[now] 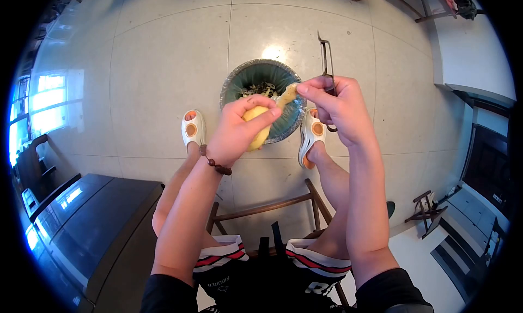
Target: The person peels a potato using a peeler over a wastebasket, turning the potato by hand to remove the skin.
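My left hand (239,122) is closed around a yellow, mostly peeled potato (257,130), its thumb lying over the top. A brownish strip of peel (287,95) stretches from the potato's side to my right hand (339,103), whose thumb and forefinger pinch its end. That same hand grips a metal peeler (326,59), with the peeler's frame pointing up and away from me. Both hands are over the near part of a round bin (224,89) lined with a dark green bag. Dark and pale scraps (261,88) lie inside it.
My feet in white sandals (192,129) stand on either side of the bin on pale floor tiles (163,57). A wooden chair (261,208) is beneath me. A dark glossy table (92,220) stands at the left, and a small wooden stool (427,212) at the right.
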